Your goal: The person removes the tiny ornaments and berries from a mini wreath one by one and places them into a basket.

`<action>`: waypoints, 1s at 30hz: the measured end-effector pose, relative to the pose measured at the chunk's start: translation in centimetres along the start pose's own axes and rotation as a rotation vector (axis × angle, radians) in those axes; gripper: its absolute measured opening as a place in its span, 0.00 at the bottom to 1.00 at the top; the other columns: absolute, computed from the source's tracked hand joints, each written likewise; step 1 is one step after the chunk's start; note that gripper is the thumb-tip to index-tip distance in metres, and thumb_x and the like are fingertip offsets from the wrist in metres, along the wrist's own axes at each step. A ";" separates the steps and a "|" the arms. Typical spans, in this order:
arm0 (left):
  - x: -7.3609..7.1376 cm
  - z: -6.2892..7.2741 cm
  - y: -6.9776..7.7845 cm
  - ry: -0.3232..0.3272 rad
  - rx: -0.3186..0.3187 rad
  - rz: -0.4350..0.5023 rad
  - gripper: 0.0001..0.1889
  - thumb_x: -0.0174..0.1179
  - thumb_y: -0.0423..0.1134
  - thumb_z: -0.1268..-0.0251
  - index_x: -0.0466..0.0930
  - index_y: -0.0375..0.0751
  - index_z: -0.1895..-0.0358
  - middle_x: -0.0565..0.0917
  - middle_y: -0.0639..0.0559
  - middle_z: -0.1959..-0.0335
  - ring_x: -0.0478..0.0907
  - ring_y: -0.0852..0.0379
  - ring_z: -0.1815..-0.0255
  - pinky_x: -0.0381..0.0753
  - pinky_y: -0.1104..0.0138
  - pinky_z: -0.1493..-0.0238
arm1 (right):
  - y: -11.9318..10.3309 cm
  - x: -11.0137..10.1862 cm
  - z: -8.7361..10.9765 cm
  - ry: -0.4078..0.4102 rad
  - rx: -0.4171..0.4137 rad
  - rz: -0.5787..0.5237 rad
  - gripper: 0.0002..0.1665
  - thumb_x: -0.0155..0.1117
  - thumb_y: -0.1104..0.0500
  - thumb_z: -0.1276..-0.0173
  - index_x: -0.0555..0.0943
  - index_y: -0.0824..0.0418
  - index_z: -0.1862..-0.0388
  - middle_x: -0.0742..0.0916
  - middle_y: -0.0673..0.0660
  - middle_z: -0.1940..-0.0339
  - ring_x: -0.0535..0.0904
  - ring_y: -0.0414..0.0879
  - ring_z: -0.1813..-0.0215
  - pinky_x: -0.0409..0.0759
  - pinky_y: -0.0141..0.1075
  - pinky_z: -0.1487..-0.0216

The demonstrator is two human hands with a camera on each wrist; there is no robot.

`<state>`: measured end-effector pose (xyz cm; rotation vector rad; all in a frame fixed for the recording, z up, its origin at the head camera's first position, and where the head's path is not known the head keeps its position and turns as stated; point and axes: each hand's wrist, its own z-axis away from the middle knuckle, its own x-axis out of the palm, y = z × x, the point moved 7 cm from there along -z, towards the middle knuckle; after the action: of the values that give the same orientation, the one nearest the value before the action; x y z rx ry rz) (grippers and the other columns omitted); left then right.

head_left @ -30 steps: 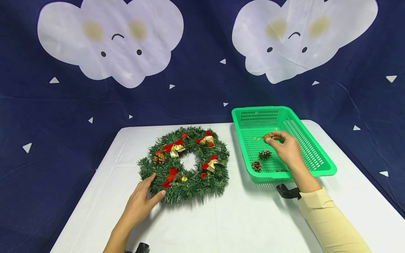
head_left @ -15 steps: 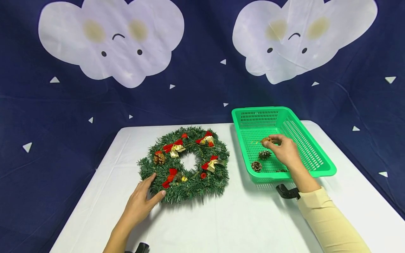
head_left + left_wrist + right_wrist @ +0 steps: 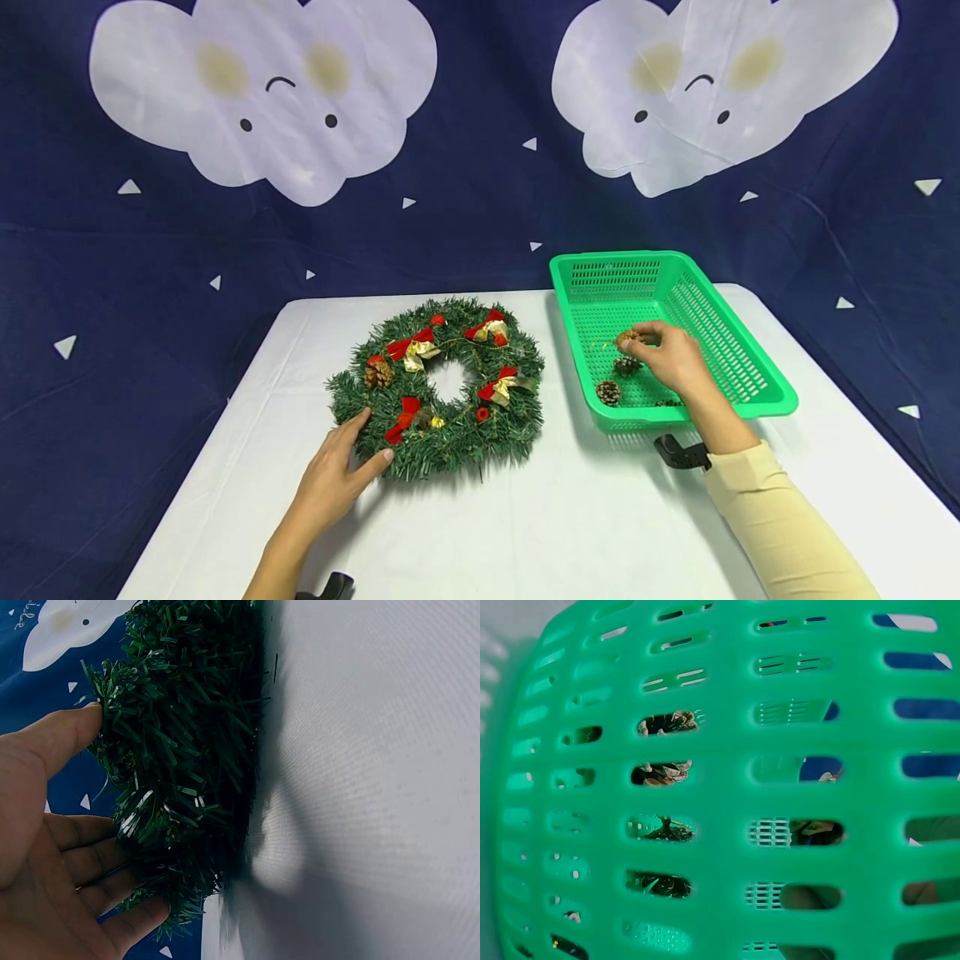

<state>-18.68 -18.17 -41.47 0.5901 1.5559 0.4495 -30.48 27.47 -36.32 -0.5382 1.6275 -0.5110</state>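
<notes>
L hand (image 3: 333,471) spread, touched wreath (image 3: 450,448) at near-left | R hand (image 3: 675,360) pinched pinecone (image 3: 628,338) in green basket (image 3: 761,410), pt hidden by grip | near wall (image 3: 652,423) hid most of another cone (image 3: 668,404)

Can see a bushy green wreath (image 3: 450,454) lying flat on the desk (image 3: 480,542), trimmed with red and gold bows (image 3: 415,348). Can also see a brown pine cone (image 3: 626,337) pinched in the right hand (image 3: 677,362) inside the green basket (image 3: 720,335).

Bristly wreath (image 3: 184,742), apparently glossy plastic
</notes>
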 end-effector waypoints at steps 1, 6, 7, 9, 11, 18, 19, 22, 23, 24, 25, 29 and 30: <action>0.0 0.0 0.0 0.000 0.000 -0.001 0.41 0.56 0.60 0.38 0.55 0.43 0.27 0.61 0.34 0.29 0.55 0.31 0.29 0.58 0.34 0.36 | 0.0 0.0 0.0 -0.005 0.001 0.005 0.29 0.58 0.47 0.33 0.75 0.65 0.41 0.82 0.70 0.47 0.76 0.65 0.46 0.76 0.51 0.54; 0.0 0.0 0.0 -0.003 -0.004 -0.002 0.41 0.56 0.60 0.38 0.55 0.43 0.27 0.61 0.34 0.29 0.55 0.30 0.29 0.57 0.33 0.36 | 0.0 0.2 0.0 -0.037 0.010 0.010 0.30 0.57 0.46 0.32 0.74 0.65 0.39 0.81 0.71 0.45 0.75 0.65 0.44 0.75 0.53 0.52; 0.0 0.0 0.0 -0.004 -0.004 -0.002 0.41 0.56 0.60 0.38 0.55 0.43 0.27 0.61 0.34 0.29 0.54 0.29 0.29 0.57 0.33 0.36 | 0.0 0.2 0.0 -0.044 0.011 0.008 0.30 0.57 0.46 0.32 0.73 0.65 0.39 0.81 0.71 0.44 0.75 0.66 0.43 0.75 0.53 0.52; 0.0 0.0 0.0 -0.004 -0.005 -0.001 0.41 0.56 0.60 0.38 0.55 0.43 0.27 0.61 0.34 0.29 0.54 0.29 0.29 0.56 0.33 0.36 | -0.1 0.3 0.1 -0.061 0.015 0.003 0.30 0.56 0.45 0.31 0.73 0.64 0.38 0.80 0.71 0.43 0.75 0.66 0.43 0.76 0.53 0.52; 0.0 0.0 0.0 -0.003 -0.004 -0.002 0.41 0.56 0.61 0.38 0.55 0.43 0.27 0.61 0.34 0.29 0.54 0.29 0.29 0.57 0.33 0.36 | -0.1 0.4 0.2 -0.076 0.020 -0.004 0.31 0.55 0.44 0.31 0.72 0.64 0.38 0.79 0.71 0.41 0.75 0.66 0.43 0.76 0.53 0.52; 0.0 0.0 0.0 0.004 0.008 -0.003 0.41 0.56 0.60 0.38 0.55 0.42 0.27 0.62 0.34 0.29 0.56 0.31 0.29 0.59 0.34 0.36 | -0.2 0.5 0.3 -0.081 0.021 -0.017 0.32 0.55 0.43 0.31 0.72 0.63 0.37 0.78 0.70 0.40 0.74 0.66 0.42 0.76 0.54 0.51; 0.0 0.0 0.0 0.004 0.009 -0.003 0.41 0.56 0.60 0.38 0.55 0.42 0.27 0.62 0.34 0.29 0.56 0.31 0.29 0.59 0.34 0.36 | -0.2 0.4 0.3 -0.077 0.019 -0.018 0.32 0.55 0.43 0.31 0.72 0.63 0.37 0.78 0.70 0.41 0.74 0.66 0.42 0.76 0.55 0.50; 0.0 0.0 0.0 0.005 0.008 -0.001 0.41 0.56 0.60 0.38 0.55 0.42 0.27 0.62 0.34 0.29 0.56 0.31 0.29 0.59 0.34 0.36 | -0.2 0.4 0.2 -0.060 0.012 -0.025 0.32 0.55 0.42 0.31 0.72 0.63 0.38 0.79 0.70 0.41 0.75 0.65 0.43 0.75 0.55 0.50; 0.0 0.0 0.0 0.005 0.007 0.000 0.41 0.56 0.60 0.38 0.55 0.43 0.27 0.62 0.34 0.29 0.56 0.31 0.29 0.59 0.34 0.37 | -0.2 0.3 0.2 -0.055 0.010 -0.028 0.32 0.55 0.42 0.31 0.73 0.62 0.38 0.79 0.70 0.41 0.75 0.65 0.43 0.75 0.55 0.50; 0.0 0.0 0.0 0.004 0.006 0.000 0.41 0.56 0.60 0.38 0.55 0.43 0.27 0.61 0.34 0.29 0.56 0.31 0.29 0.59 0.34 0.37 | -0.2 0.3 0.2 -0.051 0.008 -0.030 0.32 0.54 0.42 0.31 0.73 0.62 0.38 0.79 0.70 0.41 0.75 0.65 0.43 0.75 0.54 0.50; 0.0 0.0 0.0 0.004 0.005 0.000 0.41 0.56 0.60 0.38 0.55 0.43 0.27 0.61 0.34 0.29 0.56 0.31 0.29 0.59 0.34 0.37 | -0.2 0.3 0.2 -0.049 0.006 -0.031 0.32 0.54 0.42 0.31 0.72 0.62 0.37 0.79 0.69 0.41 0.75 0.65 0.43 0.75 0.54 0.50; 0.0 0.0 -0.1 0.003 0.002 0.002 0.41 0.56 0.61 0.38 0.55 0.43 0.27 0.61 0.34 0.29 0.56 0.31 0.29 0.59 0.34 0.37 | -0.3 0.3 0.3 -0.033 -0.009 -0.038 0.31 0.54 0.43 0.30 0.72 0.62 0.37 0.80 0.68 0.41 0.76 0.64 0.43 0.76 0.54 0.50; 0.0 0.0 -0.1 0.003 0.002 0.003 0.41 0.56 0.61 0.38 0.55 0.43 0.27 0.61 0.34 0.29 0.56 0.31 0.29 0.59 0.34 0.37 | -0.4 0.2 0.3 -0.029 -0.013 -0.041 0.31 0.55 0.43 0.30 0.72 0.62 0.37 0.80 0.68 0.42 0.76 0.64 0.43 0.76 0.54 0.50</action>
<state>-18.67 -18.23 -41.51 0.5934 1.5589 0.4508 -30.16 27.04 -36.32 -0.5871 1.5960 -0.5213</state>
